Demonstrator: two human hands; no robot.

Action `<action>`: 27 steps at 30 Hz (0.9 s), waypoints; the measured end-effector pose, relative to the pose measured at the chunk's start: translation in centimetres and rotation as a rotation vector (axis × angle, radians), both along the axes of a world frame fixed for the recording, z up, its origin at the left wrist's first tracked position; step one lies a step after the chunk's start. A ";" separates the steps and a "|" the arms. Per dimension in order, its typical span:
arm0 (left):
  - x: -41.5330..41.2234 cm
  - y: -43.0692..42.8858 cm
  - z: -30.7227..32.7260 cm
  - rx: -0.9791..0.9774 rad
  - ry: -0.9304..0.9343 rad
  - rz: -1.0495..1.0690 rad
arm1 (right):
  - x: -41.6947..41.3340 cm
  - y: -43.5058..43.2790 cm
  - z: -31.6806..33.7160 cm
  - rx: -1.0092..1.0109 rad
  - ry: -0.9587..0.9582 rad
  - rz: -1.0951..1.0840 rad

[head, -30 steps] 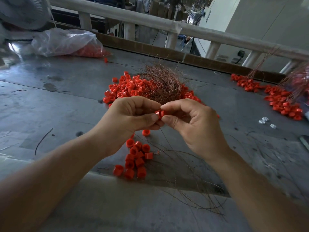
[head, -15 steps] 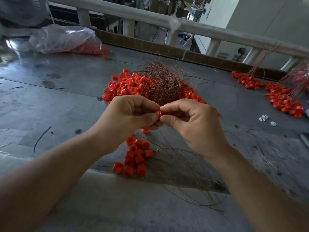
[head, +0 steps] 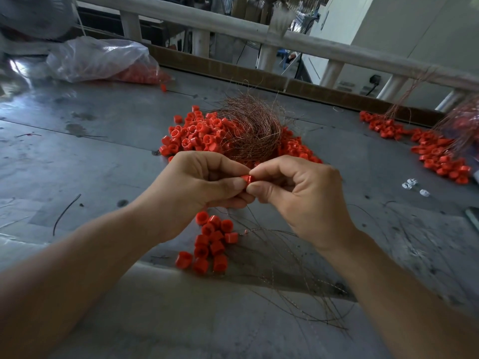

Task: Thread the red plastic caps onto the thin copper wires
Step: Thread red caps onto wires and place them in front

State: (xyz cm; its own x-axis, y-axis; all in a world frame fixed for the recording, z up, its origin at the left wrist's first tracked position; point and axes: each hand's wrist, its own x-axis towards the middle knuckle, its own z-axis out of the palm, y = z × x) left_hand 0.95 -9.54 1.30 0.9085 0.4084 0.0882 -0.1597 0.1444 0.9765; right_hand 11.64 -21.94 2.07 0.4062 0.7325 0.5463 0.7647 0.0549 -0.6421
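Grey metal bench [head: 103, 156], caps heaped behind. My left hand [head: 199, 185] and right hand [head: 298, 193] pinch 1 red cap [head: 246, 179] between closed fingertips; wire unseen there. Threading under way, I judge; next, feed a wire end through.

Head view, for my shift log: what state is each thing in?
Left hand: pinching a cap.
Right hand: pinching the same cap.
Cap: held between both hands.
Wire bundle: tangled, on the cap pile.
Bag: lying open, caps inside.
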 end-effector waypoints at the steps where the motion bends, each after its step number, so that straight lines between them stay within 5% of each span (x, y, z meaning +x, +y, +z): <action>1: 0.0 0.0 0.0 0.004 0.001 -0.004 | 0.1 0.0 0.0 -0.003 0.012 0.002; 27: -0.3 0.4 -0.1 0.058 0.041 -0.066 | 0.2 0.1 -0.4 0.077 -0.130 0.047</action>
